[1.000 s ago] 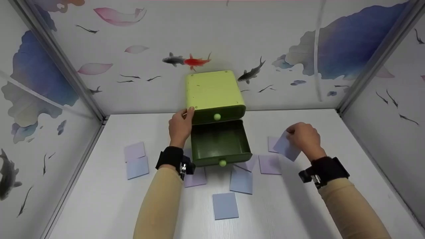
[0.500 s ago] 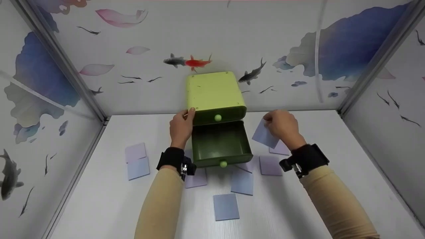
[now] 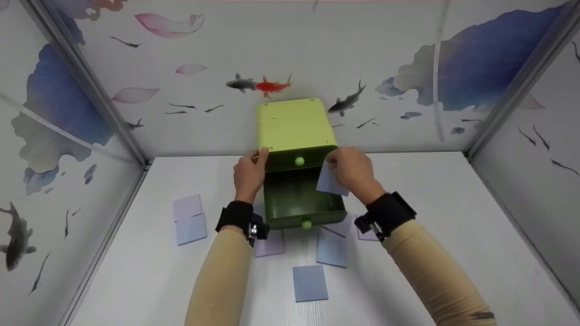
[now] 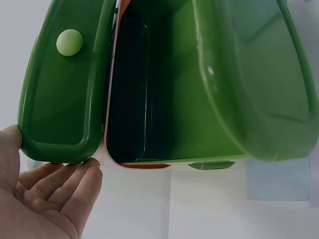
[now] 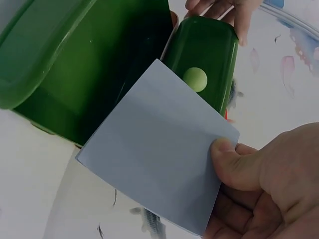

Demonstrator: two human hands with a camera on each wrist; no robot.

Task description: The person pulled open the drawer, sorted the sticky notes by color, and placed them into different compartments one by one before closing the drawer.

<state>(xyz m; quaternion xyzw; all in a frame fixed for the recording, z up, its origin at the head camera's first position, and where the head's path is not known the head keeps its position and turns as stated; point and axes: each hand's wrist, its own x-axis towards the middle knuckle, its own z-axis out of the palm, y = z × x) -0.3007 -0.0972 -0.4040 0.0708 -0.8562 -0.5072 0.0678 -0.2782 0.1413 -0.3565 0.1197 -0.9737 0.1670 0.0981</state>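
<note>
A small green drawer box stands by the back wall, its upper drawer closed and its lower drawer pulled out with a bare bottom. My left hand holds the box's upper left corner, thumb at the top edge and fingers along the side. My right hand pinches a thin blue sticky-note pad by one corner, thumb on its face. In the head view the pad overlaps the open drawer's right wall, just under the upper drawer front.
Two pads, a lilac pad and a blue pad, lie at the left. Nearer the front are a blue pad, another blue pad and a lilac pad. Patterned walls close off the white table.
My right hand has carried the blue pad leftward from the right side of the table to the open drawer. My left hand stays on the box's corner.
</note>
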